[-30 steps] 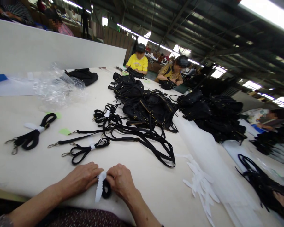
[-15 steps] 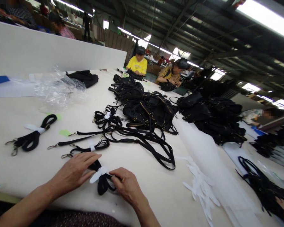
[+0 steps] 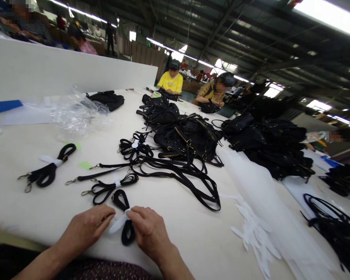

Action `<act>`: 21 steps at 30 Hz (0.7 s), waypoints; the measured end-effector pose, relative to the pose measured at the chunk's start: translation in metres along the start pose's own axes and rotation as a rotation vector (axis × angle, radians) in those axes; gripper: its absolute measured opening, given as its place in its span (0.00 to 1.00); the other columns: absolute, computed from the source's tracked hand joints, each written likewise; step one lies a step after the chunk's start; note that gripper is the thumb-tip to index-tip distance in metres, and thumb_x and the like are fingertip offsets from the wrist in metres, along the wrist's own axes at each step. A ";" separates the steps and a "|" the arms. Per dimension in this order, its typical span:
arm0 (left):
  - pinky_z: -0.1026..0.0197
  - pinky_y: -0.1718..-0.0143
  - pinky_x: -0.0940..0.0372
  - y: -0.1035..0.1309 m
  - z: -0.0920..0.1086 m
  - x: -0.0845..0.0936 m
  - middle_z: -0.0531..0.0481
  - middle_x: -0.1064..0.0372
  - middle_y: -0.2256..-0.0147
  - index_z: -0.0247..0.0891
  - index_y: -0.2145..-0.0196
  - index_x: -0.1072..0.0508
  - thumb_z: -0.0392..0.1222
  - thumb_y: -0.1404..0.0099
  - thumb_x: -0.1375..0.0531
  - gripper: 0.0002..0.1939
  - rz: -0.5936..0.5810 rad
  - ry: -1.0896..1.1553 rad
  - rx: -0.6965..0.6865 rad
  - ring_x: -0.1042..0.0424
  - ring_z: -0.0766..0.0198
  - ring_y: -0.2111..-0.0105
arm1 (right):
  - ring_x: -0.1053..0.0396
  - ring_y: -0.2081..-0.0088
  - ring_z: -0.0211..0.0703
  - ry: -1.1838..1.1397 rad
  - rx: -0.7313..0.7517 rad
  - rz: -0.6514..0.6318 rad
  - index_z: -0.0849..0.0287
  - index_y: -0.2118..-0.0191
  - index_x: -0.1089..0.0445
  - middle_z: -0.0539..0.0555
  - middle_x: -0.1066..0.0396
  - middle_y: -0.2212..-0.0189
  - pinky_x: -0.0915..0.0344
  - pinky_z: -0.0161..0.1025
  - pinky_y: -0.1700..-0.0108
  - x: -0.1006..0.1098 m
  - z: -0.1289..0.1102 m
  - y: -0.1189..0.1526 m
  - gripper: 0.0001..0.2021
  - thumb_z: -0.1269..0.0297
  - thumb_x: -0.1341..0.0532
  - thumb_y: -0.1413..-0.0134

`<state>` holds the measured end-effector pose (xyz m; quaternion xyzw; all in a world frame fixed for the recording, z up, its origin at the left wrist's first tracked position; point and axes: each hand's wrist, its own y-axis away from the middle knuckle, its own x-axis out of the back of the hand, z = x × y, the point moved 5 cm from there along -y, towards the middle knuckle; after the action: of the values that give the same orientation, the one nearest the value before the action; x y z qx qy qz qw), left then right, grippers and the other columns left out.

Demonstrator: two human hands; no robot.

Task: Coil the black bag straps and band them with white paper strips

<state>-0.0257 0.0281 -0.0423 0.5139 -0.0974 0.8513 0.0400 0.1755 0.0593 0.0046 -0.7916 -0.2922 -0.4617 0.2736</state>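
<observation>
A folded black strap (image 3: 128,232) lies near the front edge of the table, with a white paper strip (image 3: 118,223) around its middle. My right hand (image 3: 148,227) grips the strip and the strap's middle between thumb and fingers. Just left of the strip is my left hand (image 3: 90,222), its fingers pressed together; what they hold, if anything, is too small to tell. Beyond my hands lies another banded strap (image 3: 105,190) with metal clips. A further banded bundle (image 3: 48,173) rests on the left, and long loose straps (image 3: 189,182) stretch to the right.
Black bags (image 3: 186,136) are heaped mid-table, with more bags (image 3: 265,144) at the right. White paper strips (image 3: 253,229) lie beside a white sheet (image 3: 268,194). Clear plastic (image 3: 78,114) sits back left. A person in yellow (image 3: 170,82) and other people sit beyond.
My left hand has come off the strap and its fingers have closed. The strap has turned more upright in the view. My right thumb and fingers have moved onto the strip.
</observation>
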 end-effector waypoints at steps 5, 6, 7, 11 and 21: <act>0.55 0.50 0.37 -0.047 0.015 0.015 0.49 0.29 0.47 0.46 0.48 0.31 0.35 0.29 0.49 0.16 0.028 -0.172 -0.162 0.30 0.57 0.49 | 0.32 0.62 0.44 0.202 0.068 -0.072 0.55 0.62 0.31 0.51 0.26 0.56 0.38 0.40 0.61 -0.023 -0.006 -0.016 0.04 0.69 0.41 0.41; 0.53 0.49 0.38 -0.058 0.019 0.015 0.48 0.30 0.47 0.46 0.48 0.30 0.33 0.30 0.49 0.17 -0.020 -0.218 -0.206 0.31 0.56 0.48 | 0.31 0.62 0.44 0.192 0.054 -0.058 0.55 0.62 0.31 0.50 0.26 0.57 0.38 0.40 0.61 -0.023 -0.002 -0.016 0.03 0.69 0.41 0.42; 0.51 0.50 0.38 -0.067 0.022 0.013 0.48 0.29 0.48 0.45 0.49 0.29 0.31 0.31 0.49 0.17 -0.073 -0.256 -0.245 0.31 0.55 0.49 | 0.31 0.61 0.43 0.165 0.032 -0.034 0.54 0.62 0.30 0.50 0.25 0.56 0.37 0.40 0.60 -0.021 0.002 -0.015 0.03 0.69 0.40 0.42; 0.51 0.59 0.38 -0.088 0.033 0.007 0.47 0.25 0.62 0.42 0.63 0.25 0.32 0.33 0.46 0.10 -0.206 -0.306 -0.348 0.28 0.54 0.60 | 0.30 0.55 0.42 -0.039 -0.123 0.147 0.52 0.56 0.30 0.50 0.25 0.53 0.37 0.39 0.52 0.000 0.025 0.000 0.09 0.70 0.39 0.42; 0.51 0.63 0.35 -0.065 0.060 -0.006 0.46 0.25 0.68 0.41 0.62 0.28 0.34 0.38 0.41 0.07 -0.367 -0.317 -0.485 0.26 0.51 0.65 | 0.33 0.48 0.48 -0.125 -0.127 -0.056 0.49 0.48 0.33 0.51 0.28 0.50 0.42 0.49 0.44 0.003 0.006 0.010 0.22 0.61 0.32 0.51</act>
<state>0.0403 0.0797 -0.0124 0.6241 -0.2079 0.6916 0.2981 0.1873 0.0576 0.0025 -0.8262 -0.3008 -0.4365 0.1909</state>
